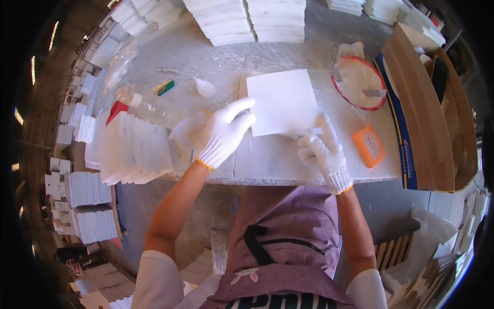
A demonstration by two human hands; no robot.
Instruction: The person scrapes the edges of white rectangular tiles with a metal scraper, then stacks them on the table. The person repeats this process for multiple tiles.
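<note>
A white square tile lies on the worktable in front of me, with the edge of another thin white piece showing beneath it. My left hand, in a white knitted glove, has its thumb and forefinger apart, their tips at the tile's left edge. At the lower right corner is my right hand, gloved too; its fingers are spread, one reaching up along the tile's side. A stack of white tiles stands on edge left of my left hand. Right of my right hand lies an orange packet.
A red-rimmed round sieve with white powder sits at the back right, beside an open cardboard box. Towards the left are a white squeeze bulb, a clear plastic bottle and a green box. Tall tile stacks stand behind.
</note>
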